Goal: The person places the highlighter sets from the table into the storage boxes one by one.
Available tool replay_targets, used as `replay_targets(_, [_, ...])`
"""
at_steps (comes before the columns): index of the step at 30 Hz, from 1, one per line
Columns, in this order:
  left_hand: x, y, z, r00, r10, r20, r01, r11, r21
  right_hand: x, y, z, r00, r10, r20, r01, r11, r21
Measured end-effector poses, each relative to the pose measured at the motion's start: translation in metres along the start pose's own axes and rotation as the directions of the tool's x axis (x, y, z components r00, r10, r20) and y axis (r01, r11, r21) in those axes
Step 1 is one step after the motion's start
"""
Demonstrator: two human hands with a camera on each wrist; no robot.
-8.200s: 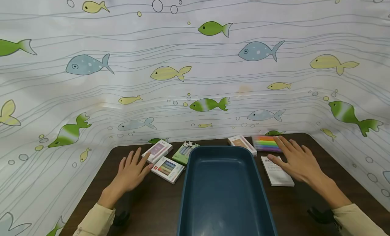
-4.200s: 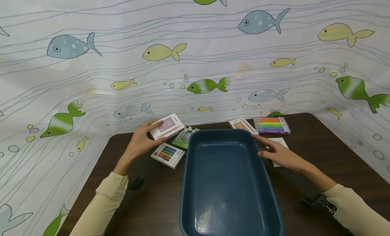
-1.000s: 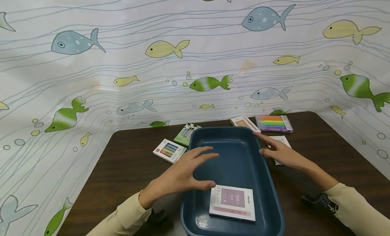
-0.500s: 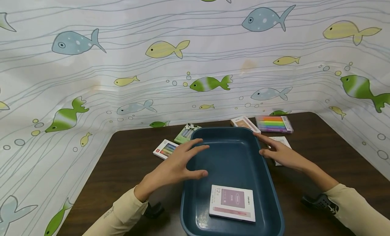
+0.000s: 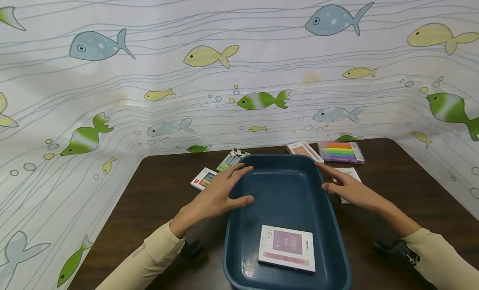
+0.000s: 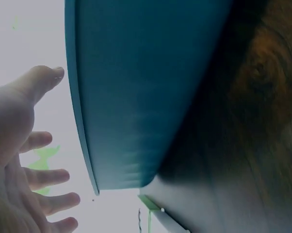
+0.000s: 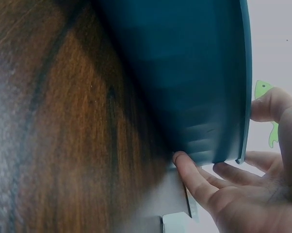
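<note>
A dark blue tray [image 5: 284, 198] lies lengthwise between the hands. In its near end rests a flat white box [image 5: 287, 247] with a purple panel and a pen pictured on it. My left hand [image 5: 215, 194] hovers over the tray's left rim with fingers and thumb spread, nothing in them; the left wrist view shows its fingers apart from the rim. On the opposite side, my right hand [image 5: 353, 191] holds the tray's right wall near the far corner. Its thumb [image 7: 267, 106] is at the rim, and lower fingers [image 7: 192, 177] touch the outer wall.
Beyond the left hand lie a white box with coloured sticks [image 5: 202, 178] and a green box [image 5: 232, 159]. Behind the tray's far right corner are an orange-panelled box [image 5: 304, 151] and a rainbow marker set [image 5: 341, 151]. A white box [image 5: 349, 172] is partly behind the right hand.
The left hand picked up the purple-panelled box from the far left, laid it in the tray and let go, then drew back slightly left. The right hand came down to the tray's wall and stays there.
</note>
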State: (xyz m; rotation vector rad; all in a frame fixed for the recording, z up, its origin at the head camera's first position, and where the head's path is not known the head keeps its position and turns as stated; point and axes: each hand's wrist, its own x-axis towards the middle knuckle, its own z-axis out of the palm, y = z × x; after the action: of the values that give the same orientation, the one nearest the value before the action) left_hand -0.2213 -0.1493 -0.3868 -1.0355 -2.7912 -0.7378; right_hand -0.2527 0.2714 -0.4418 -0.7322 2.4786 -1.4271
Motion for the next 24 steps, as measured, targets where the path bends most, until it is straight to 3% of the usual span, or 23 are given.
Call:
replay_targets(9, [0.003,-0.014,0.005,0.998,-0.061,-0.035,0.064,0.992,0.109,0.000,-0.001,0.000,1.000,0.010,-0.008,-0.010,1.000,-0.006])
replay_targets(24, [0.002,-0.028,0.010,0.980,-0.192,-0.060,0.197,0.975,0.100,0.000,0.000,0.001,1.000,0.002,-0.010,-0.002,1.000,-0.013])
